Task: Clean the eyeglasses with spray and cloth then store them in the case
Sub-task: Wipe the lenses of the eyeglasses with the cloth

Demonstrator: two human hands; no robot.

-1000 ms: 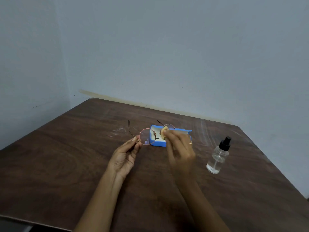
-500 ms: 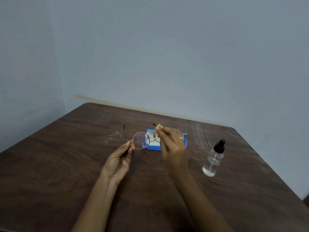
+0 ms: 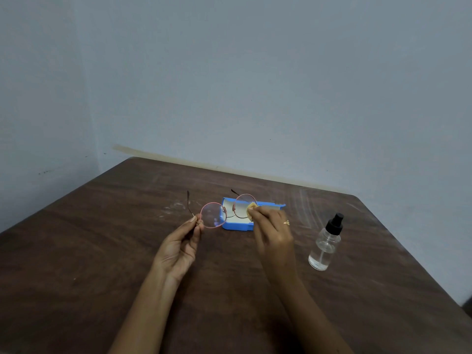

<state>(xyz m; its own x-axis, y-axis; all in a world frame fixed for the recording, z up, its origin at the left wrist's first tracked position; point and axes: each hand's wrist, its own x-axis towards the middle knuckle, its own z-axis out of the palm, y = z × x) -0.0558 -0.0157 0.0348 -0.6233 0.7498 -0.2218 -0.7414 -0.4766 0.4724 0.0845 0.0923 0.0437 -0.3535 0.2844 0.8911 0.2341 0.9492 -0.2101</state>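
Observation:
Round eyeglasses (image 3: 214, 215) with a thin pink-gold frame are held above the table, temples unfolded and pointing away. My left hand (image 3: 180, 245) pinches the frame at its left hinge. My right hand (image 3: 272, 231) pinches a small yellow cloth (image 3: 251, 207) against the right lens. Behind the glasses, an open blue case (image 3: 237, 226) with a pale lining lies on the table. A clear spray bottle (image 3: 325, 245) with a black nozzle stands upright to the right of my right hand.
The dark wooden table (image 3: 102, 264) stands in a corner against pale grey walls. Its right edge runs diagonally close behind the bottle. Faint white smears mark the tabletop left of the case.
My right hand has shifted the cloth across the right lens, from its upper edge to its right side. The left hand keeps its hold on the hinge.

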